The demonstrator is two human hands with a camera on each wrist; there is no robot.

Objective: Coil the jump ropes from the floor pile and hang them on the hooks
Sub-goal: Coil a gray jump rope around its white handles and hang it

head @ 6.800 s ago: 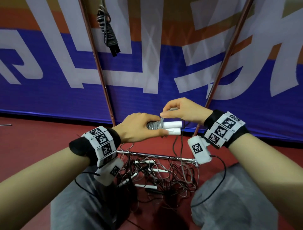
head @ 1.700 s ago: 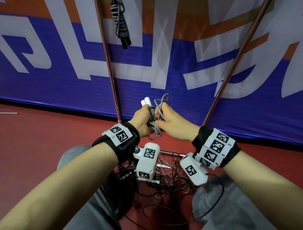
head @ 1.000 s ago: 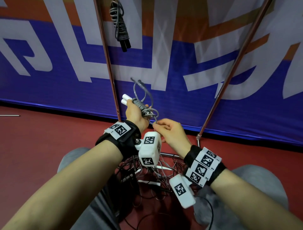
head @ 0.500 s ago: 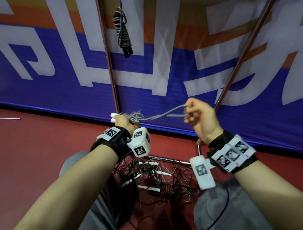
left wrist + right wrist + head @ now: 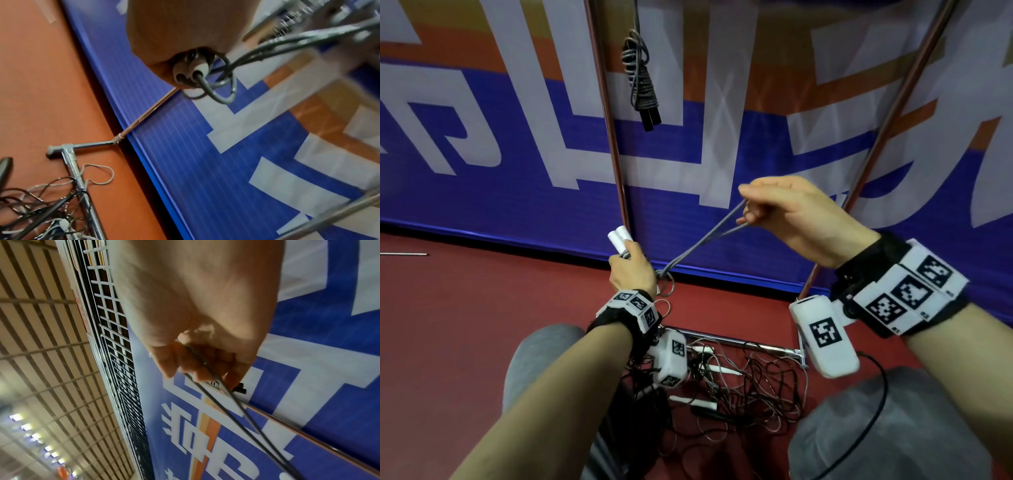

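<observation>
My left hand (image 5: 631, 270) grips a coiled grey jump rope by its two white handles (image 5: 618, 237), whose tips stick up above my fist. In the left wrist view the handle ends (image 5: 190, 73) and a small rope ring show under my palm. A doubled grey loop of rope (image 5: 705, 236) runs taut up and right to my right hand (image 5: 748, 209), which pinches it; the two strands (image 5: 216, 391) cross my curled fingers. A coiled dark jump rope (image 5: 641, 85) hangs high on the rack. A tangled pile of ropes (image 5: 739, 387) lies on the red floor between my knees.
Two copper-coloured rack poles (image 5: 608, 130) (image 5: 887, 137) lean against the blue, white and orange banner wall. The rack's metal base bar (image 5: 739, 342) lies on the floor across the pile. My grey-trousered knees (image 5: 876, 428) flank the pile.
My right hand has pulled the rope loop further up and right, drawing it tight. My left hand with the handles has sunk a little.
</observation>
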